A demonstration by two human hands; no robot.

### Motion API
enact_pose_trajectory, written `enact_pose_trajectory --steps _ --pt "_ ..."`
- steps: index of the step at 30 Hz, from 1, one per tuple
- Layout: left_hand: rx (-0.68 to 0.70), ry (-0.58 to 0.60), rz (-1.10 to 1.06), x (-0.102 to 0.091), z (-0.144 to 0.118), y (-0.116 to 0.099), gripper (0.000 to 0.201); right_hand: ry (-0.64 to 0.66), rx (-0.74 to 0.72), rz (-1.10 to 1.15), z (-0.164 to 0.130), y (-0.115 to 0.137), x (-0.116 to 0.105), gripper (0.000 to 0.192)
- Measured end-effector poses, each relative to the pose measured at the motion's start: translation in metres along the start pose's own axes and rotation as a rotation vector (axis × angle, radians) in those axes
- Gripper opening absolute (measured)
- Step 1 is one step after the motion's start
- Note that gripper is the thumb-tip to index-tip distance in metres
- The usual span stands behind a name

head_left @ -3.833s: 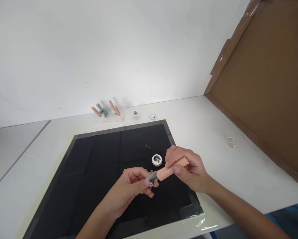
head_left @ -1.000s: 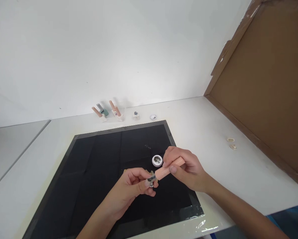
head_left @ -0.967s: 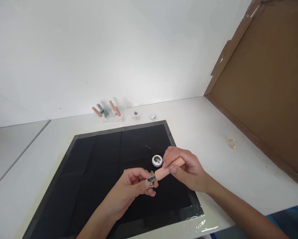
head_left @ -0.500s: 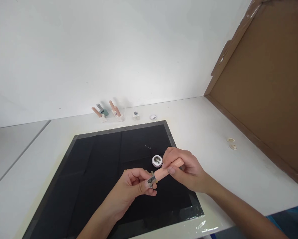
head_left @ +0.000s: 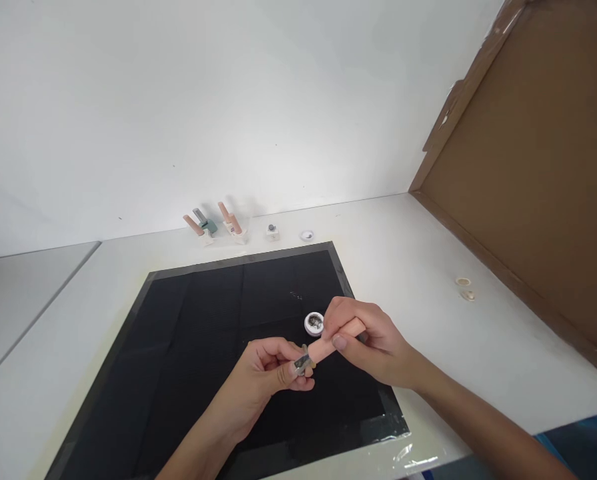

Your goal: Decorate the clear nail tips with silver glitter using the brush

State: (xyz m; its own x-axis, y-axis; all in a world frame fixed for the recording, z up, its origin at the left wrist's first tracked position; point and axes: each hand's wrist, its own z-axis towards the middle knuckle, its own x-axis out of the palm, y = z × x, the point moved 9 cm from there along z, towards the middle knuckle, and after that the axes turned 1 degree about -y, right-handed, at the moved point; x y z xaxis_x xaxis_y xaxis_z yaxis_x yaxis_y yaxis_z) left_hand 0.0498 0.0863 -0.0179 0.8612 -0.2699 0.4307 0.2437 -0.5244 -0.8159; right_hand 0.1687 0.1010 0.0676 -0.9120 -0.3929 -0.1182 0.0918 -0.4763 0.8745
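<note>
My left hand [head_left: 276, 370], closed over the black mat [head_left: 203, 333], pinches a small glossy piece [head_left: 302, 363] with a dark and silvery face. A pale yellowish edge shows beside it, and fingers hide part of it, so its kind is unclear. A long peach-coloured stick with flat sides [head_left: 323, 348] is gripped by my right hand [head_left: 371, 343]. Its lower left end meets or nearly meets the glossy piece; whether they touch I cannot tell. Just behind the right fingertips, an uncovered small white jar [head_left: 314, 323] with dark contents stands on the mat.
Nail polish bottles with pink or grey caps [head_left: 236, 227] stand by the wall. To their right are a capless bottle [head_left: 272, 233] and a small white lid [head_left: 306, 235]. Two small pale discs [head_left: 466, 293] lie at right, near a brown cardboard panel [head_left: 518, 167].
My right hand and the peach stick have shifted very slightly left, and the fingertips now overlap the jar's edge. My left hand is almost unmoved, keeping its hold on the glossy piece.
</note>
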Motion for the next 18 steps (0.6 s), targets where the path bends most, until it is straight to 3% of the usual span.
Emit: enact_pose_trajectory --steps 6,11,18 --pt "0.006 -0.021 0.008 -0.003 0.0 0.001 0.012 0.001 0.125 0.032 0.001 -0.008 0.001 0.013" --pt "0.053 -0.028 0.037 -0.004 0.002 -0.002 0.011 -0.089 0.342 0.318 0.002 -0.031 -0.003 0.023" --pt "0.037 -0.019 0.042 -0.003 0.001 -0.001 0.01 -0.118 0.212 0.262 0.001 -0.021 -0.01 0.018"
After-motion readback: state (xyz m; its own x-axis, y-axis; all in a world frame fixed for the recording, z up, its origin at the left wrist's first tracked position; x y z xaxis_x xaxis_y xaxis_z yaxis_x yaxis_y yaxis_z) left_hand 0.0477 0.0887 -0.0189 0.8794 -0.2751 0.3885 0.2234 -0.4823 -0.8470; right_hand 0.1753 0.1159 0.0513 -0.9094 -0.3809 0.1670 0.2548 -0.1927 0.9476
